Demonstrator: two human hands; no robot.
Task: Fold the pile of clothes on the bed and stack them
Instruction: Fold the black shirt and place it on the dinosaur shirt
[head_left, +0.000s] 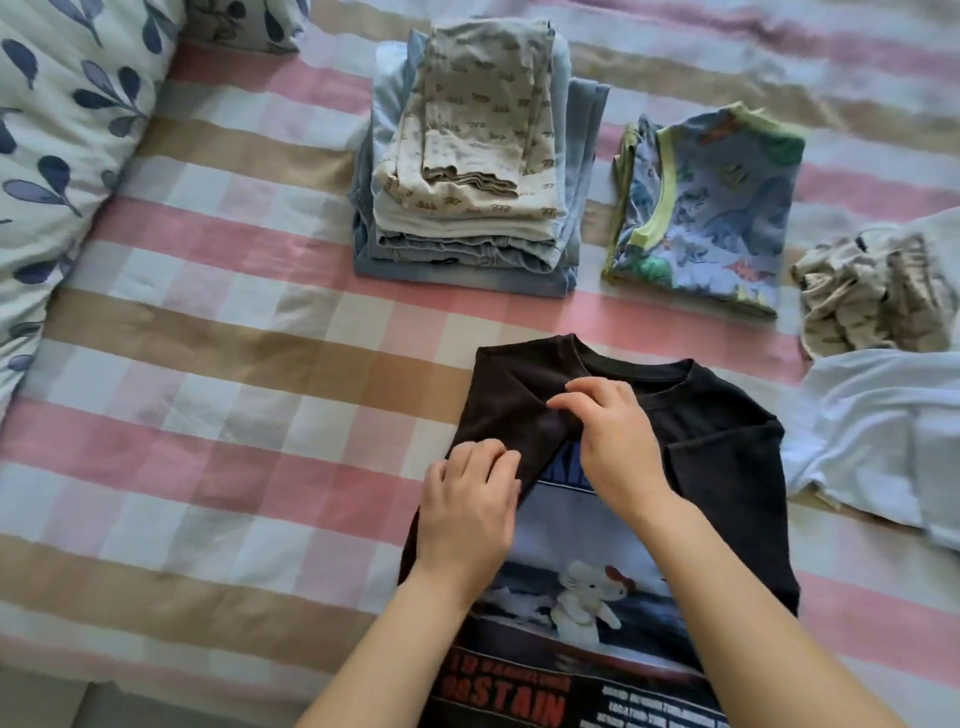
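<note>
A black T-shirt (727, 467) with a cartoon print lies face up on the bed in front of me. Its left sleeve is folded inward over the chest. My left hand (470, 512) pinches the lower edge of that folded sleeve. My right hand (610, 441) grips the same sleeve fold higher up, near the collar. Behind it stands a stack of folded clothes (467, 166), pale blue below and beige patterned on top. To the right of the stack lies a folded blue dinosaur-print shirt (711, 208).
Unfolded clothes lie at the right edge: a crumpled beige patterned piece (872, 296) and a pale blue garment (878, 431). A leaf-print pillow (57, 130) fills the left side. The bed sheet (234, 389) is checked pink, tan and white.
</note>
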